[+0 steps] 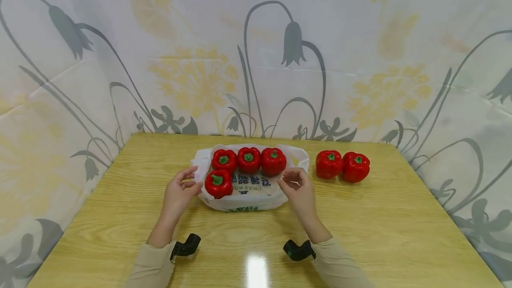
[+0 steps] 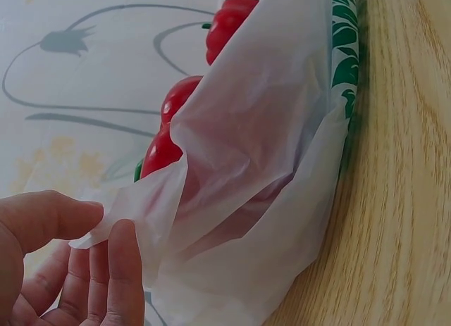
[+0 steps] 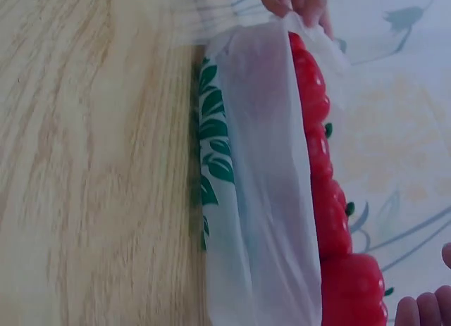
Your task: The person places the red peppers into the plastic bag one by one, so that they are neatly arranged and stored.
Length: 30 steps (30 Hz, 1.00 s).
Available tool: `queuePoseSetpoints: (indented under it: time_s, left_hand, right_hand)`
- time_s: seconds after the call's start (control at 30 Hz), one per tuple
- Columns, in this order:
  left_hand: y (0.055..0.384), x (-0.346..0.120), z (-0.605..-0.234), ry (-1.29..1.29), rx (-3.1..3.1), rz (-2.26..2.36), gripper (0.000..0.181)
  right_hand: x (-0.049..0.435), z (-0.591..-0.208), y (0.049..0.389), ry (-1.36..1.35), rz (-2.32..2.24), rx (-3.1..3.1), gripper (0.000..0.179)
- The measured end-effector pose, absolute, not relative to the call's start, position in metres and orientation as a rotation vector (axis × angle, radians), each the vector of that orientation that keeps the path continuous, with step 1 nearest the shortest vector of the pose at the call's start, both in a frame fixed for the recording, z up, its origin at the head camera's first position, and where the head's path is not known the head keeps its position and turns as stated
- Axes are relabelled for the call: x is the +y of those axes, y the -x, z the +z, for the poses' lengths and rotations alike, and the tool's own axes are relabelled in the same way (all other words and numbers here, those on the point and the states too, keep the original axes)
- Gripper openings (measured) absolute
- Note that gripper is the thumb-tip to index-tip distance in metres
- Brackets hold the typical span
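A white plastic bag (image 1: pixel 256 201) with dark lettering and green leaf prints lies on its side on the table. Several red bell peppers sit in its mouth; one pepper (image 1: pixel 218 184) is nearest my left hand (image 1: pixel 181 192). That hand pinches the bag's left edge between thumb and fingers, as the left wrist view shows with the thin plastic (image 2: pixel 151 206) between them. My right hand (image 1: pixel 299 192) is at the bag's right side, fingers loosely bent. In the right wrist view its fingers (image 3: pixel 426 310) and thumb stand apart beside a pepper (image 3: pixel 352 287), with no plastic seen between them.
Two more red bell peppers, one (image 1: pixel 329 164) touching the other (image 1: pixel 356 167), stand on the wooden table (image 1: pixel 400 234) right of the bag. A flower-printed curtain (image 1: pixel 264 79) hangs behind the table. Each wrist wears a black camera mount (image 1: pixel 187 245).
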State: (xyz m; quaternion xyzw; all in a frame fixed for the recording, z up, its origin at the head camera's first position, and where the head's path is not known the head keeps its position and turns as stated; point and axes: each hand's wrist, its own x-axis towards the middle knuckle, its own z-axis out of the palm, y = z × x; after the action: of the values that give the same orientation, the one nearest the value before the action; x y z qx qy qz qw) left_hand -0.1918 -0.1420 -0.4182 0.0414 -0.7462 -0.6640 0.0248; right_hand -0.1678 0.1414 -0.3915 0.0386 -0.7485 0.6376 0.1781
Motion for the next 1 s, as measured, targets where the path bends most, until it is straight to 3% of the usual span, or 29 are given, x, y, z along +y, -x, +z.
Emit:
queuePoseSetpoints:
  time_s: [0.63, 1.0]
  left_hand:
    - [0.19, -0.143, -0.416, -0.134, -2.292, -2.057, 0.046]
    - [0.19, -0.144, -0.414, -0.125, -2.264, -2.085, 0.046]
  right_hand:
    - [0.187, -0.415, 0.187, 0.004, 1.704, -2.0, 0.027]
    - [0.202, -0.399, 0.18, 0.06, 1.65, -1.983, 0.027]
